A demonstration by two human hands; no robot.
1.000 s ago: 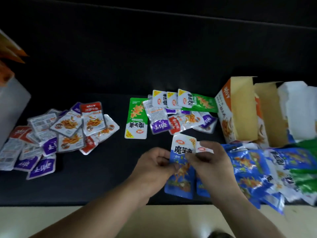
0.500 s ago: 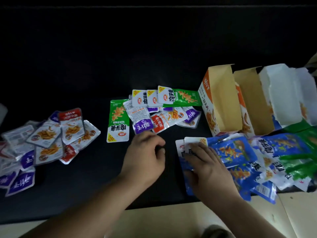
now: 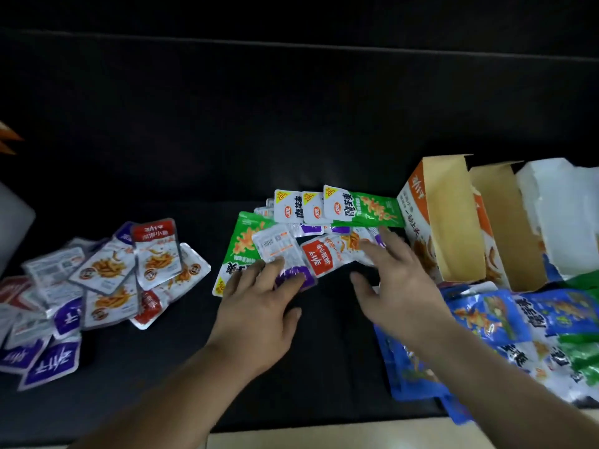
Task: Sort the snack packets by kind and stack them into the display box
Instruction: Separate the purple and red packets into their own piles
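A mixed cluster of packets lies mid-table: green packets (image 3: 363,209), a red-and-silver fish packet (image 3: 327,259) and a purple-and-silver one (image 3: 293,277). My left hand (image 3: 259,306) reaches in with spread fingers, its fingertips touching the purple packet. My right hand (image 3: 395,280) is spread too, fingers resting on the packets at the cluster's right end. Neither hand holds anything. An open orange display box (image 3: 431,215) stands just right of the cluster. Blue packets (image 3: 486,312) are piled under and beside my right forearm.
A heap of red, purple and silver fish packets (image 3: 107,280) lies at the left. More opened boxes, one brown (image 3: 499,222) and one white (image 3: 557,209), stand behind the blue pile with green packets (image 3: 580,348). The dark tabletop ends at a pale front edge (image 3: 324,439).
Both hands let go of the blue packets and moved forward to the middle cluster, fingers opening out onto it. The blue packets now lie on the pile at the right.
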